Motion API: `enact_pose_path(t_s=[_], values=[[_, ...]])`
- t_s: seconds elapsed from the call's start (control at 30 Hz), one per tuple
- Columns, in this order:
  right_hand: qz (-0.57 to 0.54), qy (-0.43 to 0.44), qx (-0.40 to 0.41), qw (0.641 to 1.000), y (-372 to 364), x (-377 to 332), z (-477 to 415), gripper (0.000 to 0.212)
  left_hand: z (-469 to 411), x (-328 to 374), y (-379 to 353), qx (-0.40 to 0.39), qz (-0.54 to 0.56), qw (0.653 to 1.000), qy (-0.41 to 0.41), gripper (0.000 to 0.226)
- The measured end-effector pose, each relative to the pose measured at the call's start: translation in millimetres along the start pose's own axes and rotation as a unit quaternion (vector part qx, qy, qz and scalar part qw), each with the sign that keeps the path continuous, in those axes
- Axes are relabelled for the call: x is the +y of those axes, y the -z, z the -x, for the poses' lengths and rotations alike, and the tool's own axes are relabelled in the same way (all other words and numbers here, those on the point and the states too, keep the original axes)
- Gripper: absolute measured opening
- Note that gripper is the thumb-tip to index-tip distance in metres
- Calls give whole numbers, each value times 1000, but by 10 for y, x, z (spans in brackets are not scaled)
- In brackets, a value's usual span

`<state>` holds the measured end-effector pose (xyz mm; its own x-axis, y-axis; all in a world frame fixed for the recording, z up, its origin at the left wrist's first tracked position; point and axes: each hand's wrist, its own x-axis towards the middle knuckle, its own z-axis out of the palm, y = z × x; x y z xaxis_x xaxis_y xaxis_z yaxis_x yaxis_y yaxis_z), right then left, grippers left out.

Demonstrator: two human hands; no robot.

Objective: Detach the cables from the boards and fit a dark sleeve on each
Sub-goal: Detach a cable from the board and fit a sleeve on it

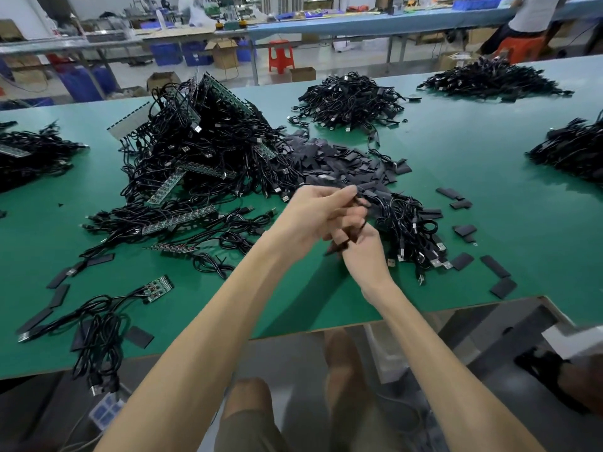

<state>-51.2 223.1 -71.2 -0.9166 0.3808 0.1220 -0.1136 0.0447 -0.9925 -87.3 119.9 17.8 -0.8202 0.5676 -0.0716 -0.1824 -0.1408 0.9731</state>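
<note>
Where the green table [326, 308] ends at your lap, a small board [159, 287] lies to your near left with black leads attached to it. Past it, your hands meet above the tabletop. Your right hand [362, 252] curls its fingers round a dark sleeve [337, 246], though blur hides the detail. Your left hand [310, 213], just above and touching it, pinches a black cable [360, 200] between thumb and fingertips. Just right of your hands sits a heap of cables [411, 230]. Beyond spreads a pile of loose sleeves [339, 158], with a tall heap of boards and cables [202, 138] to its left. More cable piles [352, 99] lie farther back.
</note>
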Motion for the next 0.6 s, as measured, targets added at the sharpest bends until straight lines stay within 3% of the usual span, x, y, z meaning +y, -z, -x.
enact_pose_path(t_s=[0.1, 0.23, 0.4, 0.5, 0.57, 0.6], values=[[22, -4, 14, 1000, 48, 30, 2, 23, -114, 84, -300, -65, 56, 996, 33, 37], [41, 27, 46, 998, 10, -3, 5, 23, -148, -20, -396, -75, 76, 993, 53, 47], [17, 5, 13, 1000, 47, 52, -39, 8, -73, -143, -9, -16, 91, 995, -44, 37], [-3, 11, 5, 1000, 38, 52, -29, 11, 36, -169, 315, 89, -65, 989, -96, 28], [-1, 11, -4, 1000, 26, 41, -19, 12, 130, -216, 515, 165, -243, 946, -137, 30], [3, 10, -7, 1000, 26, 36, -15, 13, 175, -250, 618, 200, -344, 905, -152, 31]])
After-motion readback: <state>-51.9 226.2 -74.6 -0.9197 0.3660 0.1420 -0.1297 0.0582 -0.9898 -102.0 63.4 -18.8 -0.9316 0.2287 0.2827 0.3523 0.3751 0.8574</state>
